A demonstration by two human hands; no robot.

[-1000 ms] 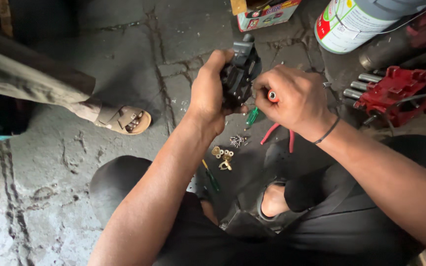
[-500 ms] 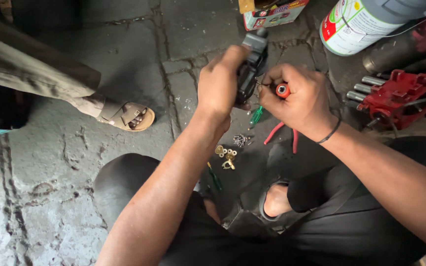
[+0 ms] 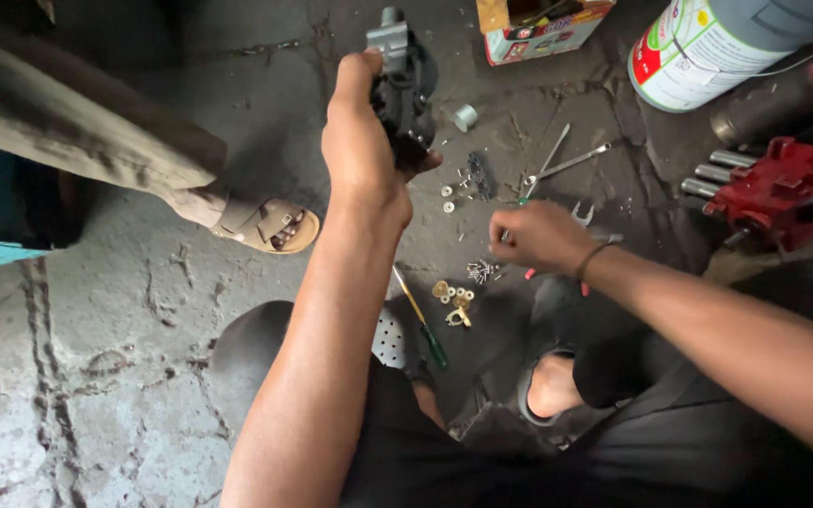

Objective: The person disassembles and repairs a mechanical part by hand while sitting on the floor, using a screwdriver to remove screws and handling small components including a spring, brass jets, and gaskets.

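Observation:
My left hand (image 3: 361, 150) is raised over the concrete floor, gripping a black mechanical part (image 3: 404, 89) with a grey metal fitting on top. My right hand (image 3: 540, 235) is down at the floor, knuckles up and fingers curled, beside a small pile of screws (image 3: 481, 273) and over red-handled pliers (image 3: 530, 274). What its fingers hold is hidden. A green tool tip (image 3: 520, 200) shows just above that hand. Brass fittings (image 3: 453, 303) lie near my knee.
A yellow-and-green screwdriver (image 3: 420, 322), washers (image 3: 446, 193), slim wrenches (image 3: 566, 162) and a silver cap (image 3: 465, 118) lie scattered on the floor. A cardboard box (image 3: 538, 28), large can (image 3: 707, 47) and red tool (image 3: 787, 183) stand at the right. Another person's sandalled foot (image 3: 270, 228) is at the left.
My hands have come apart. The right hand left the black part and dropped to the floor by the screws. The left hand lifted the part up and away.

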